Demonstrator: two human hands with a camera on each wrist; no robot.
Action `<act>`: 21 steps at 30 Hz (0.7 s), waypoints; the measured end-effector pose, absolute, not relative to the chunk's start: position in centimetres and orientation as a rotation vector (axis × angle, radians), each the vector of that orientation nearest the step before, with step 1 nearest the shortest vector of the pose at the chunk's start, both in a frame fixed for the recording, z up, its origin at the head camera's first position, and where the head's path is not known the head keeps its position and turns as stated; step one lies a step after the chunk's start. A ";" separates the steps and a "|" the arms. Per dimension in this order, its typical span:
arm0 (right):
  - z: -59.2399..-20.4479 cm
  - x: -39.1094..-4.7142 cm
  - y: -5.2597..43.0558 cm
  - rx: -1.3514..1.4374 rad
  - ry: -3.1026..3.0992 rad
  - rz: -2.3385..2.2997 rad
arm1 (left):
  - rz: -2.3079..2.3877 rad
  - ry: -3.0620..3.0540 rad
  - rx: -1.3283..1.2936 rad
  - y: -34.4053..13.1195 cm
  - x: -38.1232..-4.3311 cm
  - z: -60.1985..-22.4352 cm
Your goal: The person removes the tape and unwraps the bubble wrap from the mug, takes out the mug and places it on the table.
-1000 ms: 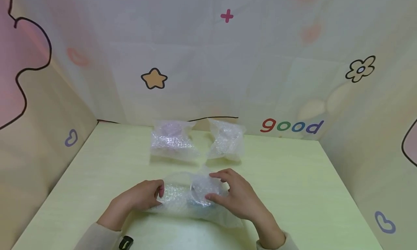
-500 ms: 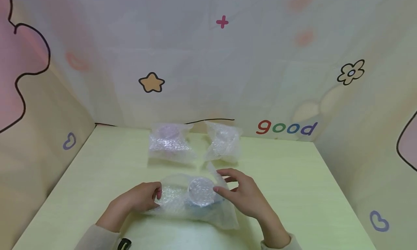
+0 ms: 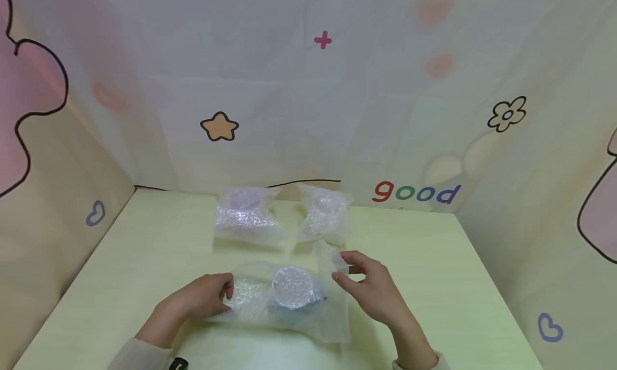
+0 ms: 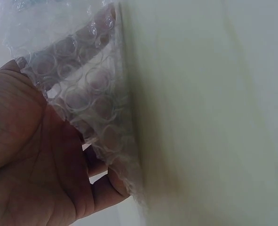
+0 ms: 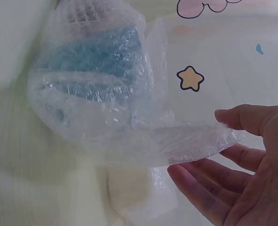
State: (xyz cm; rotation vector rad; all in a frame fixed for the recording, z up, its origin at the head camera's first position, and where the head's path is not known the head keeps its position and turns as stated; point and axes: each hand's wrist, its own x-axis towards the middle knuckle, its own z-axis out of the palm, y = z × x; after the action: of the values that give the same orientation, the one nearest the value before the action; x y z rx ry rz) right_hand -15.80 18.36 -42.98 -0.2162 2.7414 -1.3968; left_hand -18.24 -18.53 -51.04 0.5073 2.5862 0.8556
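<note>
Head view: a pale yellow-green bench [image 3: 159, 241] stands within printed cloth walls [image 3: 270, 54] — a star [image 3: 219, 127] and the word "good" [image 3: 424, 194] on the back one. Two wrapped packets [image 3: 246, 217] sit behind a bubble-wrapped bundle [image 3: 294, 289]; left hand [image 3: 207, 296] and right hand [image 3: 373, 289] each have their grip clamped on its near end.

Left wrist view: fingers show through clear bubbles, bare bench alongside.

Right wrist view: thumb and fingers pinch the wrap's flap — blue shows inside.
</note>
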 end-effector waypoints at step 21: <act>-43.7 -15.2 22.0 -0.079 2.696 -1.523 | 0.903 2.583 0.534 -18.7 -18.1 -51.4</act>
State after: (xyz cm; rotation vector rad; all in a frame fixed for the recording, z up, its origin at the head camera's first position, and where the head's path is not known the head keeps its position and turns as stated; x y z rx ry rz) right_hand -15.15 22.04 -43.65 -0.0793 2.6964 -1.5234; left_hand -18.13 -18.67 -51.44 0.5336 2.5828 0.9026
